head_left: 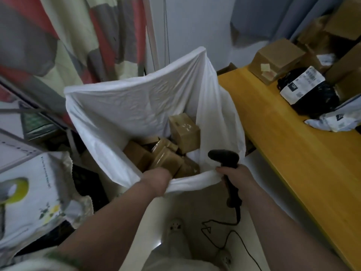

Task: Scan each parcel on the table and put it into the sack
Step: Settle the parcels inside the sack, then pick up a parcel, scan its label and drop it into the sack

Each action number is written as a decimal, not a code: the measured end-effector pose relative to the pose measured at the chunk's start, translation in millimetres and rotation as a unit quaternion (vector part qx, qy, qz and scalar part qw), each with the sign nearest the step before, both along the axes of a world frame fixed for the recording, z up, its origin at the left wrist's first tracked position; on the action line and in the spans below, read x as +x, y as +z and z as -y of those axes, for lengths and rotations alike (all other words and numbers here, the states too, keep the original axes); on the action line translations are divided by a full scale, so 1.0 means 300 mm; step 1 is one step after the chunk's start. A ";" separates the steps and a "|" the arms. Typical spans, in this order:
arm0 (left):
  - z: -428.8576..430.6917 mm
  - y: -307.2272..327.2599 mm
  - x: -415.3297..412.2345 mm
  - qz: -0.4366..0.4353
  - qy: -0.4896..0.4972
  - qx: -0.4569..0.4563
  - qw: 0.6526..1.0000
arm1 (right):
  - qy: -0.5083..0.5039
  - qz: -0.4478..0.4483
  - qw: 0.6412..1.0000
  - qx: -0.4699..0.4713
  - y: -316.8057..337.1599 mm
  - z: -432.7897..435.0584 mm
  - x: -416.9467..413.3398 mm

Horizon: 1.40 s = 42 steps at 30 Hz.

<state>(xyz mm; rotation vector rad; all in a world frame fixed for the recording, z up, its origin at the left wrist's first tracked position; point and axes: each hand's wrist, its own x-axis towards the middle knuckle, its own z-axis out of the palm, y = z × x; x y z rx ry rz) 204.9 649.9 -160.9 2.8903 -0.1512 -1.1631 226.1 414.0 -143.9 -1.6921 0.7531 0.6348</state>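
Note:
A white sack (136,106) stands open on the floor, with several brown cardboard parcels (184,132) piled inside. My left hand (157,174) reaches over the sack's near rim, down onto a brown box (169,162). Its fingers are hidden, so whether it holds the box does not show. My right hand (235,176) grips the handle of a black barcode scanner (224,155) at the near rim, touching the sack's edge. On the yellow table (293,153) to the right lie a black bag parcel with a white label (308,90), a cardboard box (277,59) and a pale mailer (336,120).
The scanner's black cable (234,237) trails on the pale floor by my feet. More cardboard boxes (343,22) are stacked at the table's far end. A printed white bag (29,192) and clutter sit to the left, and a patterned curtain (78,36) hangs behind the sack.

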 end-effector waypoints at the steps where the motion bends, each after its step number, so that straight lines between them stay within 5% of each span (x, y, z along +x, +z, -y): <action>1: -0.004 0.021 -0.001 0.035 0.013 0.002 0.999 | -0.003 0.014 1.000 -0.001 0.024 -0.004 0.008; 7: -0.087 0.351 0.061 0.310 0.096 -0.001 0.946 | 0.021 0.189 0.981 0.037 0.362 -0.068 0.131; 12: -0.135 0.664 0.093 0.542 0.189 -0.059 0.817 | 0.060 0.333 0.936 0.095 0.700 -0.121 0.221; 13: -0.136 0.678 0.085 0.535 0.189 -0.069 0.821 | 0.062 0.334 0.936 0.096 0.715 -0.119 0.220; 16: -0.132 0.619 0.044 0.347 0.102 -0.031 0.932 | 0.103 0.257 0.960 0.041 0.628 -0.087 0.167; 18: -0.131 0.577 0.017 0.298 0.084 -0.010 0.951 | 0.133 0.201 0.970 0.035 0.577 -0.070 0.121; 21: -0.119 0.617 0.036 0.378 0.105 -0.021 0.920 | 0.113 0.244 0.962 0.053 0.636 -0.068 0.156; 25: -0.152 0.746 0.100 0.561 0.140 -0.071 0.813 | 0.092 0.317 0.937 0.117 0.782 -0.077 0.218; 26: -0.156 0.744 0.101 0.566 0.135 -0.087 0.809 | 0.096 0.313 0.938 0.114 0.775 -0.071 0.215; 30: -0.104 0.557 0.028 0.244 0.043 -0.063 0.967 | 0.128 0.179 0.975 0.010 0.559 -0.029 0.139; 34: -0.078 0.455 -0.019 0.091 0.021 -0.067 0.993 | 0.131 0.069 0.989 0.005 0.392 -0.006 0.082; 42: -0.015 0.395 -0.004 -0.083 -0.003 -0.055 0.995 | 0.135 0.031 0.990 -0.017 0.339 0.004 0.069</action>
